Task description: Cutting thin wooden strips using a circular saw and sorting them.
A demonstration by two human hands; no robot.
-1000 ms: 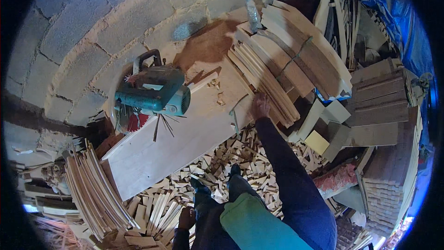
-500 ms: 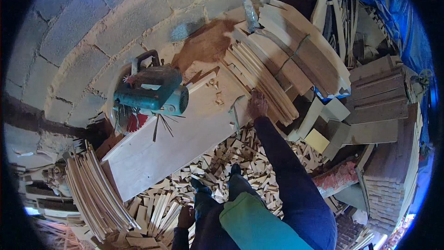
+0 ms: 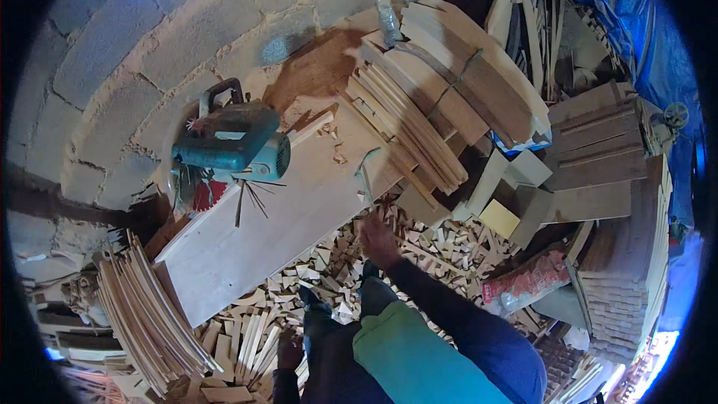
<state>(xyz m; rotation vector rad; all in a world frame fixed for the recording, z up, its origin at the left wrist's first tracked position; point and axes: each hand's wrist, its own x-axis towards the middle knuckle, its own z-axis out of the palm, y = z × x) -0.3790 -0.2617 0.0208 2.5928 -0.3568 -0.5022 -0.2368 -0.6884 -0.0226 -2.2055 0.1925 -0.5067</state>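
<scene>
Plainly, little writing can be made out: the saw (image 3: 224, 146) bears a pale label (image 3: 229, 135) on its teal body, too small to read, and the red sack (image 3: 527, 282) has pale marks whose wording is unclear.

The right arm, in a dark sleeve (image 3: 437, 295), slants up and leftward from the lower right, elbow out to the side. Its right hand (image 3: 380, 242) is just off the near edge of the surface (image 3: 254, 251), back upward, fingers pointing away from the body. The fingers are blurred and partly bunched, so I cannot tell how far open they are or whether they grip anything. The cord (image 3: 364, 173) lies over that edge, its lower end close to the fingertips; whether they touch is unclear. Strips (image 3: 411, 131) lie in a bundle at the surface's right end, beyond the hand.

The left hand (image 3: 290, 349) hangs low beside the left leg, dim and seemingly curled; its grip cannot be told. Slats (image 3: 253, 340) fan out just left of it. Offcuts (image 3: 464, 254) cover the floor between the feet and the sack. A bottle (image 3: 388, 21) stands by the tied boards (image 3: 449, 97) near the wall (image 3: 202, 30).
</scene>
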